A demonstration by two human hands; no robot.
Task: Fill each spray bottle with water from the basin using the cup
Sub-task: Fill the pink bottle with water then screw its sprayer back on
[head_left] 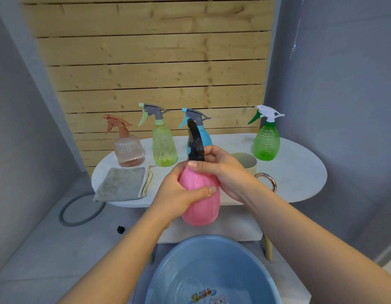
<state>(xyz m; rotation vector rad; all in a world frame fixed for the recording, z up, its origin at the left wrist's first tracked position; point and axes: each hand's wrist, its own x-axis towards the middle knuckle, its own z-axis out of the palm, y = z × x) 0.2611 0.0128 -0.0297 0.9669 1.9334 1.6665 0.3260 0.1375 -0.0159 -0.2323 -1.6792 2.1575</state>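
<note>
From the head camera, a pink spray bottle (201,198) is held upright in the air between the table (299,178) and the blue basin (212,270), which sits low in the foreground with water in it. The left hand (181,194) is wrapped around the pink body, its thumb laid across the front. The right hand (225,172) is closed around the bottle's neck, just below the black spray head (195,143), which points up and away.

On the white oval table, four more spray bottles are lined up along the far edge before a wooden slat wall (157,62): a clear ribbed bottle with a brown trigger (128,150) at the left, a yellow-green bottle (163,148) next to it, a blue bottle (204,134) partly hidden behind the black spray head, and a green bottle with a white trigger (267,143) well apart at the right. A beige cup (247,163) is seen just behind the right hand, its handle (269,183) turned toward the viewer. A grey cloth (122,183) lies folded on the left part of the table. A grey ring (80,211) and a small black object (120,229) lie on the floor at the left.
</note>
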